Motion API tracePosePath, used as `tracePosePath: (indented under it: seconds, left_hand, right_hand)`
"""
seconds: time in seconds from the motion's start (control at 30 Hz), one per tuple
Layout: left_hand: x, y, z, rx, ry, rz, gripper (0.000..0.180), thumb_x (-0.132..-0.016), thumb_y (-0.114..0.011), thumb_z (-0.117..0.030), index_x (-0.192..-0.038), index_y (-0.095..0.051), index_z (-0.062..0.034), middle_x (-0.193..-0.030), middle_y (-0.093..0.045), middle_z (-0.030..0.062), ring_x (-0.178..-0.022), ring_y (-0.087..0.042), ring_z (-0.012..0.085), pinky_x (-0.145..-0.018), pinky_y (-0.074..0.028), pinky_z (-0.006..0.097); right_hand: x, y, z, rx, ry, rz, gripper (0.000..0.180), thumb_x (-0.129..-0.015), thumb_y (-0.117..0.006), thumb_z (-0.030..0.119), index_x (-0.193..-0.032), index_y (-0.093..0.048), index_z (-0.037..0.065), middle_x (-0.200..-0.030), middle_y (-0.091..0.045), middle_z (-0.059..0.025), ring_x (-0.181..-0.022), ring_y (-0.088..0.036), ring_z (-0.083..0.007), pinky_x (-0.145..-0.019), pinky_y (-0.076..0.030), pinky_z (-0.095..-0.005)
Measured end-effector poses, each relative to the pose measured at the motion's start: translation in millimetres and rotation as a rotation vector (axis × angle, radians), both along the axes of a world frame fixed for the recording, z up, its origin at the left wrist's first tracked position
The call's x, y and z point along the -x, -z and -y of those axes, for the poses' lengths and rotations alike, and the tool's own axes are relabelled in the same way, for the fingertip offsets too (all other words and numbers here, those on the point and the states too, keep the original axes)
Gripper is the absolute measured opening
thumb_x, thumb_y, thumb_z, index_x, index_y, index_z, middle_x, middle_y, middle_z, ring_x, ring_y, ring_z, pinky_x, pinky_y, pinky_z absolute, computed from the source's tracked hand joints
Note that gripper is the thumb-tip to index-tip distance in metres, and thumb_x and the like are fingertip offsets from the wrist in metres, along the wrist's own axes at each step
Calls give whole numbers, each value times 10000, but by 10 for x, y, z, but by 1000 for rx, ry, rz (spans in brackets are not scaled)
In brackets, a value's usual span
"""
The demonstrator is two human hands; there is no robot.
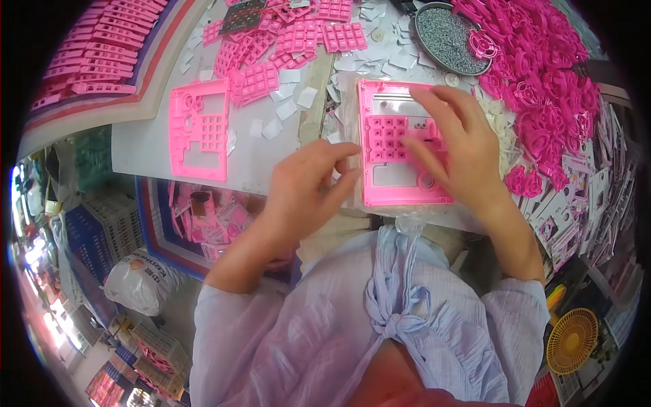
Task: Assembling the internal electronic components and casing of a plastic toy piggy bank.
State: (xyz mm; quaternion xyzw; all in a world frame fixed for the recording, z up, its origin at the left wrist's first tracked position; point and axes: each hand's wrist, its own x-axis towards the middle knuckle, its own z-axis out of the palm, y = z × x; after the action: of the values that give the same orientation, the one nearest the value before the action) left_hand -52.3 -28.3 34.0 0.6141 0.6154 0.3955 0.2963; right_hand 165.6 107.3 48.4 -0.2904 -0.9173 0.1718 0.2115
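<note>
A pink plastic housing [400, 200] with clear windows lies in front of me on the worktable. Set into its middle is a pink keypad [386, 139]. My left hand [305, 186] is at the housing's left edge, with thumb and forefinger apart and their tips close to the rim; I cannot tell if they touch it. Over the housing's right half is my right hand [468, 149], fingers spread. Its thumb reaches the keypad's right side and its forefinger the upper part; the palm hides the right edge. Neither hand visibly holds anything.
A second pink housing [178, 146] lies to the left. Pink keypads [298, 41] and white paper squares [285, 108] are scattered at the back. A round pan of small metal screws [451, 41] stands beside a heap of dark pink parts [536, 88]. Stacked pink pieces [95, 57] sit at far left.
</note>
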Motion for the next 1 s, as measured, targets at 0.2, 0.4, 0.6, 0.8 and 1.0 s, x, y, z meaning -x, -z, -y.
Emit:
tracePosePath:
  seconds: [0.2,0.4,0.6,0.8,1.0]
  left_hand:
    - [295,-261,-570,-120,24,-209,217,-884,-711,-25,-1101,-716,-19,-816,-647,37,-673,-587,107,-622,-475,260]
    - [580,-201,-2030,-262,-76,-490,234,-906,-671,-270,-988,-758,-70,-864,-737,114,-790,-702,243,-703,-530,361]
    - [1500,-72,-3051,-169,-346,-645,285,-849,-674,-347,-937,-770,-94,-885,-744,139,-870,-715,334,-779,-554,445]
    - [2002,54,-2817,-49,-399,-644,339,-867,-702,-369,-999,-773,-64,-851,-758,121,-787,-735,256,-735,-546,380]
    - [2569,-104,-2788,17,-519,-755,328,-832,-672,-393,-967,-787,-117,-923,-756,142,-897,-725,330,-800,-557,440]
  right_hand:
    - [-37,93,291,6,-331,351,939,-826,-673,582,-1520,-385,18,-1605,-318,-199,-1503,-262,-388,-1158,-258,-615]
    - [57,3,368,55,-344,483,1032,-814,-668,633,-1528,-344,-38,-1643,-248,-209,-1543,-178,-382,-1187,-203,-633]
    - [-13,35,245,126,-391,346,1002,-835,-654,633,-1529,-356,-25,-1644,-266,-188,-1540,-208,-345,-1195,-200,-616]
    - [-47,43,356,52,-407,456,1031,-810,-694,594,-1532,-329,-44,-1626,-280,-215,-1536,-212,-378,-1178,-166,-673]
    - [-3,-60,322,79,-437,477,998,-799,-723,549,-1515,-361,-45,-1625,-285,-218,-1536,-219,-369,-1181,-186,-658]
